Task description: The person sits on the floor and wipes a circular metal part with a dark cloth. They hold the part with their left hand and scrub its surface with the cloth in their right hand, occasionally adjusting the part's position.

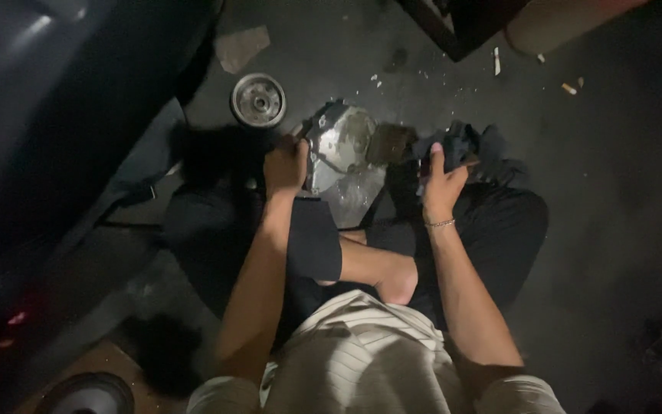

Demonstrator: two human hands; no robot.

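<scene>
Dark, gritty concrete floor strewn with small debris, person seated cross-legged, left hand clamped on a grimy metal engine cover held above the lap, right hand closed around a dark rag just beside it, round metal disc lay near on the floor.

Tight in the middle: left hand and right hand boxed in by metal cover between them, brush and dark rag at 1 o'clock of the cover. Round metal hub at 10 o'clock, just beside the cover, narrow gap only. Dark vehicle body walls off 9 o'clock. Open floor from 2 to 4 o'clock, only small scraps at 2. Dark frame blocks 12 to 1. Knees close off 6 o'clock.
</scene>
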